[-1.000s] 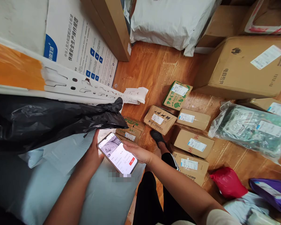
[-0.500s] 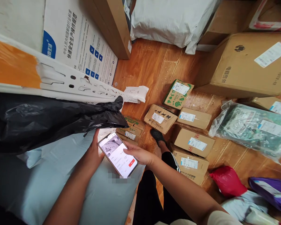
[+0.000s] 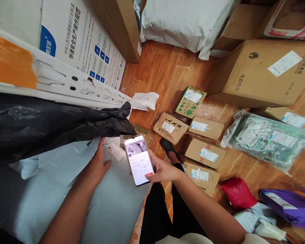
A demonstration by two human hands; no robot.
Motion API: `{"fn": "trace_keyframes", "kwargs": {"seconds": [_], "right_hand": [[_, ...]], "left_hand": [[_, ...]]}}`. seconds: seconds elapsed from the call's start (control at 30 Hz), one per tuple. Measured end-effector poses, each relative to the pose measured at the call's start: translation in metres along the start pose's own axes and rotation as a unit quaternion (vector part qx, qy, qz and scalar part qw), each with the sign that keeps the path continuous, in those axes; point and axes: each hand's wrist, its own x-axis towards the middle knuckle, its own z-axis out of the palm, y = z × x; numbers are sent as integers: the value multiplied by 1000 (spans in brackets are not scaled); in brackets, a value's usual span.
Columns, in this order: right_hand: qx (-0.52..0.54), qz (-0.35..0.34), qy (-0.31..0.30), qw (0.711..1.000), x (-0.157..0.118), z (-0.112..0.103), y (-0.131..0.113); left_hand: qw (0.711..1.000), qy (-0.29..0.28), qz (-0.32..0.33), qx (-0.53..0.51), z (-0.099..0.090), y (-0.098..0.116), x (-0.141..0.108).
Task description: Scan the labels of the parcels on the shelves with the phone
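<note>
My right hand (image 3: 164,169) is closed around a phone (image 3: 138,166), with the thumb over the red button low on its lit screen. My left hand (image 3: 99,166) lies on the large pale grey package (image 3: 112,206), thumb apart from the fingers, whose tips are partly hidden under the black plastic bag (image 3: 53,125). Beside the left hand is a white printed label (image 3: 115,150) on the package, left of the phone. The left hand and the phone are apart.
Several labelled cartons (image 3: 170,128) stand on the wooden floor (image 3: 160,64) near my foot. A big carton (image 3: 264,74), a clear-wrapped parcel (image 3: 266,139), a red bag (image 3: 238,193) and a purple bag (image 3: 287,206) lie right. A white metal rack post (image 3: 91,88) runs along the left.
The phone has moved right, away from my left hand, and turned more upright in my right hand. My right thumb has moved down to the red button. More of the white label shows.
</note>
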Motion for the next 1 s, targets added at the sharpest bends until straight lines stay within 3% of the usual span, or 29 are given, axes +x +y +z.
{"fn": "trace_keyframes", "kwargs": {"seconds": [0.13,0.4,1.0], "right_hand": [[-17,-1,19,1000,-6,-2,-5],[-18,0,38,999,-11,-7,-3],[6,-8,61,998,-28,-16,14]], "left_hand": [[999,-24,-28,12,-3,5,-1],[1000,3,-9,14,2,-1,1],[999,-9,-28,41,-2,5,1]]}}
